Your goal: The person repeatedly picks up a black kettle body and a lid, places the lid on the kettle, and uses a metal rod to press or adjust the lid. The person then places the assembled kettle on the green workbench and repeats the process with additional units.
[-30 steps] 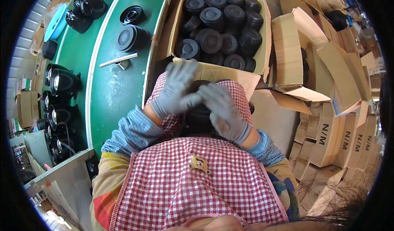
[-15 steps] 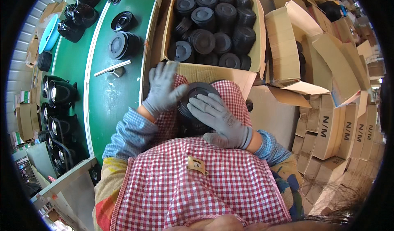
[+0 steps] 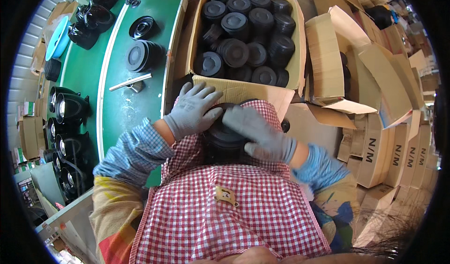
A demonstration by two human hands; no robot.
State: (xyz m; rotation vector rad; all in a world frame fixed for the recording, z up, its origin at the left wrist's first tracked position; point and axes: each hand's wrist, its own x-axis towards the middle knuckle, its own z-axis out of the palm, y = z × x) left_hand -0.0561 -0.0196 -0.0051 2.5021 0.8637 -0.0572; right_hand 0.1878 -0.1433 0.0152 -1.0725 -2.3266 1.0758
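Note:
Between my thighs sits a stack of round black plastic lids [image 3: 222,135], partly covered by my hands. My left hand [image 3: 194,110], in a grey glove, lies at its upper left with the fingers spread and the thumb at the top lid's edge. Across the stack's right side reaches my grey-gloved right hand [image 3: 262,130], a little blurred, fingers stretched out and thumb apart. Whether it presses on the lid or hovers just above cannot be made out. Just beyond my knees stands an open cardboard box [image 3: 241,89] filled with several stacks of similar black lids [image 3: 235,24].
To my left runs a green workbench [image 3: 124,137] with a lid stack [image 3: 140,56], a black ring-shaped part [image 3: 142,27], and a metal bar [image 3: 131,82]. Black lamp-like housings [image 3: 70,107] line its far side. Opened cartons [image 3: 323,53] and flat-packed boxes [image 3: 379,147] crowd the right.
My left hand has come down and inward onto the stack's edge. My right hand has shifted slightly right, still over the lids. Both elbows have spread outward.

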